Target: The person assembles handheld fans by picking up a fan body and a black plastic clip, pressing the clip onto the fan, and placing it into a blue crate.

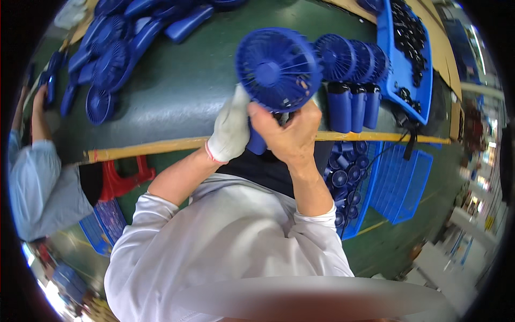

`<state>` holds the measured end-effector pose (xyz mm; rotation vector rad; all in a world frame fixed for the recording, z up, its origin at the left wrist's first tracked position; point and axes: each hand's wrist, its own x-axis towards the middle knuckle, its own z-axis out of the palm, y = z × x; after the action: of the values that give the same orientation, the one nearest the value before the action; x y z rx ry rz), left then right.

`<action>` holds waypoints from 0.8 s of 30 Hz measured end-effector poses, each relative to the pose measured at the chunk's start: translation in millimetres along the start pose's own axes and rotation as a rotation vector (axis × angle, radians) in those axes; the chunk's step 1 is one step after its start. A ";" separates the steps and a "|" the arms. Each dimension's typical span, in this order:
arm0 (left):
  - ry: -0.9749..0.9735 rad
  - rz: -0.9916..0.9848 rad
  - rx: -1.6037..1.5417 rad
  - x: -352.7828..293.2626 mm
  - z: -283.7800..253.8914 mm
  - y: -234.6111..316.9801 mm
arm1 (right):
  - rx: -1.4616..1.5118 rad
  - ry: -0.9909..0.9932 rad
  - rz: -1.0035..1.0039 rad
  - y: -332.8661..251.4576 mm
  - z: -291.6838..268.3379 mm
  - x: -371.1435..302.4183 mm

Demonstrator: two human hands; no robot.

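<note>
A blue handheld fan (271, 73) with a round slatted grille is held up over the table's near edge, grille facing up. My left hand (228, 129), in a white glove, is closed against the left side of its handle, with the fingers partly hidden behind the grille. My bare right hand (292, 131) grips the fan at its neck, just below the grille, thumb on the near side. Part of the blue handle (257, 142) shows between the hands. To the right, several similar fans (335, 58) stand in a row, their handles (339, 107) toward me.
A blue tray (390, 80) of small black parts (410, 43) lies at the table's right. More blue fans (110, 64) are heaped at left. Beneath the wooden edge (177, 145) are a crate of fans (351, 177) and a red stool (115, 182). Another person (45, 177) works at far left.
</note>
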<state>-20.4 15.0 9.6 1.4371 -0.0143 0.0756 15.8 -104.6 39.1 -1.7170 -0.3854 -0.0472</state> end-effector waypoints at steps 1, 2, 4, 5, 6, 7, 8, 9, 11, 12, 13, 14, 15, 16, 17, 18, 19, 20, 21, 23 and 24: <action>0.031 0.059 0.115 -2.2 1.8 -11.6 | -0.137 -0.028 -0.024 -3.8 -5.6 0.9; 0.068 0.122 0.231 -1.6 5.1 -18.5 | -0.258 -0.021 -0.127 -6.6 -12.7 3.4; 0.035 0.024 0.063 0.8 8.5 -26.8 | -0.458 0.001 -0.240 -6.0 -28.5 3.7; 0.028 -0.021 0.285 -0.3 7.5 -20.3 | -0.562 0.023 -0.263 -5.1 -42.3 2.4; 0.039 -0.038 -0.302 0.8 18.1 -28.2 | -0.629 0.074 -0.312 -5.0 -52.7 3.2; 0.012 0.034 -0.283 -0.1 17.9 -26.1 | -0.731 0.170 -0.346 -2.6 -58.3 5.1; -0.034 0.101 -0.275 -0.6 19.7 -25.0 | -0.853 0.217 -0.340 -3.9 -69.2 4.8; -0.079 0.146 -0.306 0.4 19.1 -29.6 | -0.948 0.262 -0.307 3.6 -76.1 2.0; -0.043 0.161 -0.265 1.8 19.5 -32.1 | -1.028 0.296 -0.247 25.7 -78.6 1.4; -0.023 0.124 -0.313 1.8 20.0 -31.2 | -1.033 0.295 -0.209 30.0 -79.3 2.8; -0.010 0.109 -0.357 1.8 21.4 -29.4 | -1.028 0.314 -0.195 34.1 -78.9 2.7; -0.036 0.138 -0.385 4.0 21.1 -27.0 | -1.027 0.301 -0.183 31.0 -79.0 2.5; -0.026 0.124 -0.360 4.6 21.2 -27.1 | -1.050 0.295 -0.161 27.3 -77.2 2.9; -0.014 0.112 -0.331 5.1 21.8 -26.8 | -1.129 0.242 -0.039 18.0 -76.6 1.0; -0.052 0.164 -0.378 4.7 21.2 -29.9 | -1.113 0.220 -0.037 19.2 -77.5 0.2; -0.055 0.170 -0.345 5.2 22.7 -32.2 | -1.103 0.177 0.002 17.8 -80.1 0.0; -0.055 0.179 -0.312 5.7 24.3 -33.7 | -1.096 0.144 0.044 15.2 -82.5 -0.7; -0.051 0.170 -0.289 4.9 25.8 -32.8 | -1.096 0.148 0.028 16.5 -84.5 -3.3; -0.055 0.163 -0.282 5.8 26.4 -31.8 | -1.085 0.167 -0.004 18.3 -87.4 -6.5; -0.043 0.155 -0.248 7.1 29.1 -27.5 | -1.039 0.186 -0.048 17.0 -89.7 -17.9; -0.014 0.144 -0.225 7.4 29.3 -26.7 | -1.044 0.193 -0.063 14.6 -90.8 -28.6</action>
<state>-10.3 -17.2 -12.5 1.2099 -0.1338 0.1770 9.7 -200.6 35.2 -2.6931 -0.2794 -0.5344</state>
